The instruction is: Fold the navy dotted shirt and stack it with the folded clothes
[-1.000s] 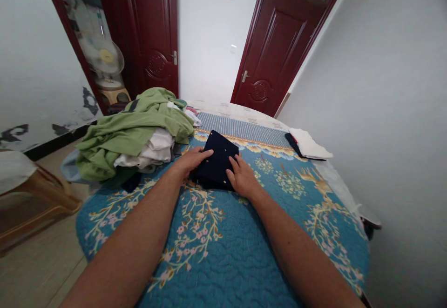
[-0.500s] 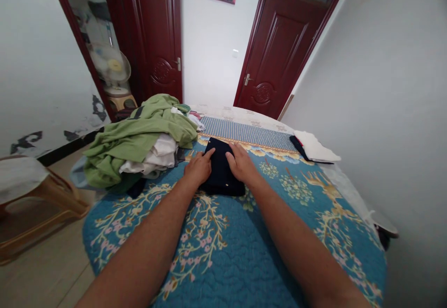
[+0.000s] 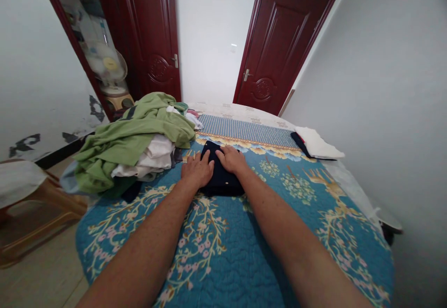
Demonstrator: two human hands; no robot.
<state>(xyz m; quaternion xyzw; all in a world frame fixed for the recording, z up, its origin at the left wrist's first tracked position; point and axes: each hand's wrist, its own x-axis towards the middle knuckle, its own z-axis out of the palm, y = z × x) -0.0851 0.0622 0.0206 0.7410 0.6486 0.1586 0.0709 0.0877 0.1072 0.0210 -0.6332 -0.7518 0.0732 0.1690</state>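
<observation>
A small folded dark navy garment lies on the blue flowered quilt of the bed. My left hand rests flat on its left half, fingers stretched forward. My right hand lies flat on its top right part, fingers pointing left and touching the left hand's fingertips. Both palms press down on the cloth and neither hand grips anything.
A heap of green and white clothes sits on the bed to the left. Folded white and dark cloths lie at the bed's far right by the wall. A wooden chair, a fan and two red doors stand beyond.
The navy garment has been folded narrower and my hands have drawn closer together on top of it. The right hand slid left toward the left hand.
</observation>
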